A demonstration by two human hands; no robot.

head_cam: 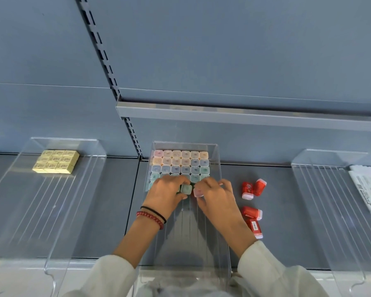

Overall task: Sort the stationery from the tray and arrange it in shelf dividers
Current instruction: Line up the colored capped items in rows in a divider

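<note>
Left hand point(167, 192) fingers curled gripping green box point(186, 189); right hand point(214, 195) pinching pink box point(198, 192)

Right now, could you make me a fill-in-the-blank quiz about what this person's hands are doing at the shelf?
The left hand holds a small box that is pale ____.
The right hand pinches a second box coloured ____.
The loose red white-capped items beside the middle divider number ____.
Missing words: green, pink, four.

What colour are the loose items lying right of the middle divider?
The loose items are red with white ends; the head view shows them best.
</note>
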